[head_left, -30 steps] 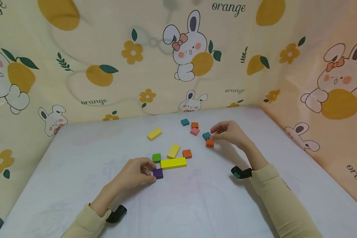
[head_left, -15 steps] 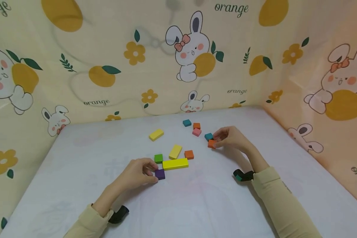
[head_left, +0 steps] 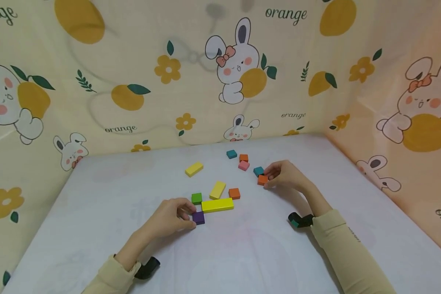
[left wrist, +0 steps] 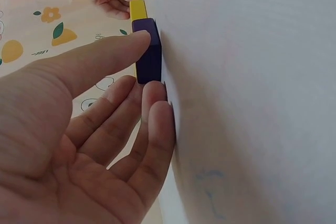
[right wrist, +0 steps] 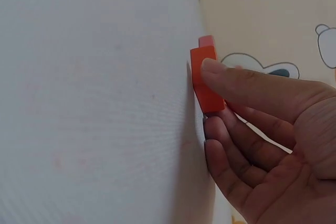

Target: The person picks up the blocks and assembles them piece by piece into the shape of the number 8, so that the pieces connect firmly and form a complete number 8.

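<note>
In the head view my left hand pinches a purple block that sits on the white tabletop. The left wrist view shows the thumb flat on the face of that purple block, its fingers by the opposite side. Just behind it lie a long yellow block and a green block. Farther right, my right hand holds an orange block, its thumb across the front in the right wrist view. A teal block sits directly behind, near the fingers.
A shorter yellow block and another orange block lie behind the long yellow one. Toward the back are a pink block, an orange block, a teal block and a yellow block. A patterned cloth wall borders the table.
My right hand has come down from beside the teal block to the orange block and taken hold of it. The left hand stays at the purple block; the head view shifts slightly.
</note>
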The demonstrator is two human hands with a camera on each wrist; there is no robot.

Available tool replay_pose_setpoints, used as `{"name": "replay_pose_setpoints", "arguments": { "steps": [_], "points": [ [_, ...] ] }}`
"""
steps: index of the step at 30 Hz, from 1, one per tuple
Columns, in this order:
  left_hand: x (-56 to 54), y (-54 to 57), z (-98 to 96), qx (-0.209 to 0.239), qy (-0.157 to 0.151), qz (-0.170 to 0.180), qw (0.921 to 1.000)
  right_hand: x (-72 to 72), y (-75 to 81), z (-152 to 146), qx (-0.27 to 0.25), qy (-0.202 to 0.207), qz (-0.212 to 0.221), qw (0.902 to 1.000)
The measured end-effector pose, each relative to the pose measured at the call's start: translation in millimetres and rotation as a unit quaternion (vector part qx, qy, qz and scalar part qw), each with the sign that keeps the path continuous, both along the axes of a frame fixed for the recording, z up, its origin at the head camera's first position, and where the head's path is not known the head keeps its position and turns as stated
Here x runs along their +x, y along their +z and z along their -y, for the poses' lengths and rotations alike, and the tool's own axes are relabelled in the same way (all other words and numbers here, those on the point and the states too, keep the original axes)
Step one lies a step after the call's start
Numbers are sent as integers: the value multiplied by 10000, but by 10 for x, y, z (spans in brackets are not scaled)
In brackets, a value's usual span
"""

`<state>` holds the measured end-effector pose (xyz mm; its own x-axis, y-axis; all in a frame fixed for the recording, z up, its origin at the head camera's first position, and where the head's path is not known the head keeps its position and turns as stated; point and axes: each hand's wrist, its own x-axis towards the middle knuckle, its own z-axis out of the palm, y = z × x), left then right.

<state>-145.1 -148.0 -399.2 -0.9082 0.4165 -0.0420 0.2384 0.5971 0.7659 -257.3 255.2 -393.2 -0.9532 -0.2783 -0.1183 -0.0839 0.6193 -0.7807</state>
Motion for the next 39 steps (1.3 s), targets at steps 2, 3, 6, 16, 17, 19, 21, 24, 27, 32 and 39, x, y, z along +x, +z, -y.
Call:
{"name": "replay_pose_setpoints", "arguments": {
  "steps": [2,3,6,16,17,19,21,24,27,32,39],
  "points": [
    [2,3,3,30,-6,10,10000,3,-1,4,49,-11,8,10000],
    [3,3,4,47,-14,22,10000,4,-2,5,81,-27,19,10000],
    [7,9,5,87,-42,37,9999,8,6,15,166,-52,23,9998],
    [2,36,1,165,-19,-26,9999,-3,75,59,197,-2,-82,9998],
    [1,33,-1,172,-18,-22,9998,-2,74,57,222,-6,-78,9997],
    [-1,24,-2,133,-30,-16,9999,6,67,53,269,-24,-72,9996],
    [1,17,-2,92,-37,-3,10000,15,58,51,281,-50,-51,9996],
    [8,13,2,65,-28,4,10000,18,44,53,241,-50,-39,9997],
    [15,14,1,82,5,-4,10000,24,39,57,220,-42,-53,9997],
    [11,15,-4,79,18,10,10000,26,38,57,222,-38,-64,9997],
    [9,21,-2,119,-38,15,9999,35,48,62,225,-16,-79,9997]
  ]
}}
